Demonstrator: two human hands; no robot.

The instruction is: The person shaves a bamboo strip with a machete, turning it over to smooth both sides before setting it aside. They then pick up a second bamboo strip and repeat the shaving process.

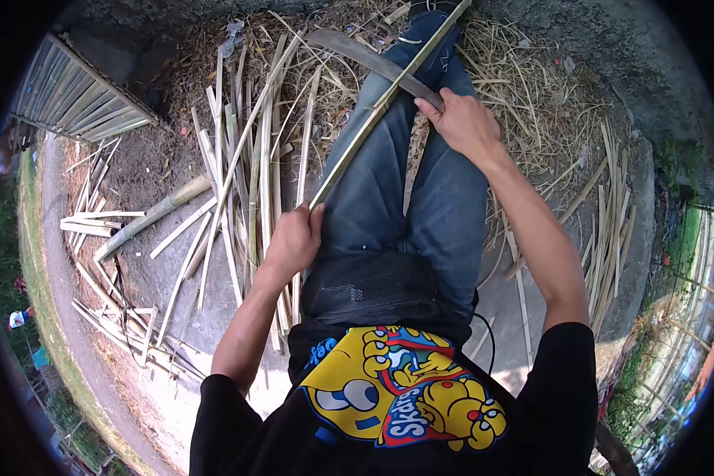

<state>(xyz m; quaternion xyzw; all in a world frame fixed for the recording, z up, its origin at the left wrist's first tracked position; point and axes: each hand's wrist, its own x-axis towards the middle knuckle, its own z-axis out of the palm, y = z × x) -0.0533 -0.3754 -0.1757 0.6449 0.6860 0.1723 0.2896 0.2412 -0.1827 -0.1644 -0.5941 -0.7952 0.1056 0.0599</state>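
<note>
A long bamboo strip (355, 143) runs slantwise over my jeans (373, 186), from my lap up past my feet. Its near end is gripped in my left hand (292, 240), fingers closed round it beside my thigh. My right hand (465, 125) is wrapped round the handle of a machete (365, 57). The broad dark blade points to the upper left and crosses the strip above my knees, overlapping it in this view. A black mesh pouch (365, 287) rests at my waist.
Split bamboo strips (250, 159) lie heaped on my left, with a thick bamboo pole (155, 213) among them. More strips (611, 214) lie on the right. Shavings (523, 103) cover the ground around my legs. A bamboo slat panel (75, 91) leans at the upper left.
</note>
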